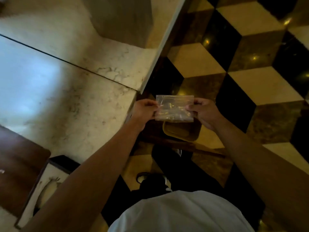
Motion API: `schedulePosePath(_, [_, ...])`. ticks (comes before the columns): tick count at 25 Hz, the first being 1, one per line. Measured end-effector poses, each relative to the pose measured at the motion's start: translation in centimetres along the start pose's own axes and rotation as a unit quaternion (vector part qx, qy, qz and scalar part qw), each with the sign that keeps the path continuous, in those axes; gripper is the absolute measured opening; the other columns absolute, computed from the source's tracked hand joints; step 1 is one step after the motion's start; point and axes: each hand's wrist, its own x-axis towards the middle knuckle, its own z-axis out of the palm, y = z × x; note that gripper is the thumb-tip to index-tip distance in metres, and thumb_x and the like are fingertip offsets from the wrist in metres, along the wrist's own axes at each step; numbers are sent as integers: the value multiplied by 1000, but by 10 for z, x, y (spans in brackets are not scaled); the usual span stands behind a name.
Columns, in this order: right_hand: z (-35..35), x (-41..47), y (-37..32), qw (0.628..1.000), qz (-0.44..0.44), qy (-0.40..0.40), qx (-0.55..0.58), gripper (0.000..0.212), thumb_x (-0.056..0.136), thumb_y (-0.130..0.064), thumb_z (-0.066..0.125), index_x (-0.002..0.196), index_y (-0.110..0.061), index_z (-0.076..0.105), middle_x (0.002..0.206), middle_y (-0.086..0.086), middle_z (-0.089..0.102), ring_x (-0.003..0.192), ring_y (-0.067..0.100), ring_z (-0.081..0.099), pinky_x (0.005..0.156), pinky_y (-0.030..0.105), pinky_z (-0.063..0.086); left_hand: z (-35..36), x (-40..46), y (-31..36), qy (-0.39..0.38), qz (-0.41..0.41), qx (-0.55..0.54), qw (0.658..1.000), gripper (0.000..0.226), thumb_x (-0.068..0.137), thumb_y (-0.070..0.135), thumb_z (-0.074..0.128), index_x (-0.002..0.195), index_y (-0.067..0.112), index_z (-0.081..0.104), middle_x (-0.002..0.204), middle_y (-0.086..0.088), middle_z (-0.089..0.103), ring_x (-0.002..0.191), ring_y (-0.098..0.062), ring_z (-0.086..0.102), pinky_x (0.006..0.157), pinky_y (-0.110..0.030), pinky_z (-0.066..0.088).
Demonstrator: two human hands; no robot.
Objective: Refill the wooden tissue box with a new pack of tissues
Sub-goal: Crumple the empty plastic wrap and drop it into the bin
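Two hands (145, 109) (one wrapper (174, 108))

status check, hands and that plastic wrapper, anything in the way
Left hand and right hand each pinch a side of the clear plastic wrapper, held flat above a yellow bin. Tissue box on the counter, untouched. Nothing blocking.

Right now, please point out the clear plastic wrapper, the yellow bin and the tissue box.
clear plastic wrapper (174, 108): head view, centre of film
yellow bin (181, 132): head view, inner wall below wrapper
tissue box (55, 173): head view, pale top face
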Motion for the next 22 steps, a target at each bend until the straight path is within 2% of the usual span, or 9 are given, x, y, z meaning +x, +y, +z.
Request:
schedulePosePath(3, [-33, 34, 38, 998, 39, 48, -17, 18, 91, 3, 68, 98, -13, 72, 81, -5, 77, 72, 7, 74, 62, 17, 56, 44, 50, -17, -15, -14, 64, 998, 8, 90, 1, 69, 90, 9, 71, 80, -7, 71, 66, -14, 65, 62, -28, 61])
schedulePosePath(5, [-44, 57, 63, 994, 55, 79, -45, 19, 90, 0, 68, 95, -18, 72, 80, 0, 72, 67, 9, 71, 60, 20, 55, 65, 82, -35, -22, -33, 99, 994, 9, 90, 0, 67, 88, 8, 70, 79, -11, 69, 70, -19, 65, 71, -36, 61])
schedulePosePath(9, [-68, 126, 138, 981, 104, 133, -96, 22, 89, 4, 64, 108, -5, 71, 70, 7, 68, 54, 15, 64, 53, 27, 55, 114, 161, -98, -40, -80, 158, 983, 13, 92, -1, 63, 85, 10, 66, 79, -10, 64, 80, -27, 63, 82, -45, 59])
schedulePosePath(12, [-78, 177, 194, 965, 142, 166, -143, 16, 89, 5, 61, 101, 0, 71, 64, 8, 65, 45, 20, 61, 46, 34, 55, 145, 212, -152, -42, -93, 187, 977, 14, 92, -1, 64, 82, 10, 64, 86, -15, 64, 85, -30, 61, 81, -44, 55])
schedulePosePath(13, [-80, 191, 211, 964, 153, 168, -141, 12, 90, 2, 63, 100, 1, 70, 66, 9, 66, 49, 23, 63, 50, 37, 56, 153, 228, -167, -38, -98, 194, 975, 9, 92, 0, 64, 88, 8, 66, 90, -15, 65, 87, -30, 61, 80, -43, 54])
schedulePosePath(15, [-87, 219, 243, 959, 185, 143, -161, 13, 93, -6, 66, 105, -2, 70, 85, 11, 71, 75, 27, 69, 70, 41, 60, 169, 257, -192, -40, -105, 207, 972, 9, 93, 3, 63, 100, 6, 68, 94, -12, 66, 86, -24, 62, 69, -33, 54])
schedulePosePath(17, [-93, 249, 281, 956, 217, 120, -155, 18, 95, -13, 65, 109, -3, 71, 102, 16, 73, 92, 30, 70, 82, 43, 58, 188, 292, -221, -60, -113, 228, 965, 7, 94, 8, 62, 90, 10, 67, 84, -5, 65, 76, -19, 61, 57, -25, 47])
schedulePosePath(20, [-94, 282, 322, 953, 241, 170, -76, 10, 92, -10, 65, 83, -8, 69, 85, 17, 70, 83, 34, 69, 77, 48, 58, 209, 331, -256, -80, -124, 260, 954, 28, 94, 9, 60, 68, 19, 58, 76, -7, 64, 78, -24, 62, 71, -32, 51])
schedulePosePath(22, [-92, 298, 338, 950, 246, 185, -47, 7, 90, -10, 63, 83, -11, 65, 86, 16, 68, 88, 37, 69, 83, 55, 59, 218, 348, -271, -76, -137, 266, 951, 27, 94, 7, 57, 69, 17, 59, 73, -6, 62, 81, -24, 61, 73, -34, 47])
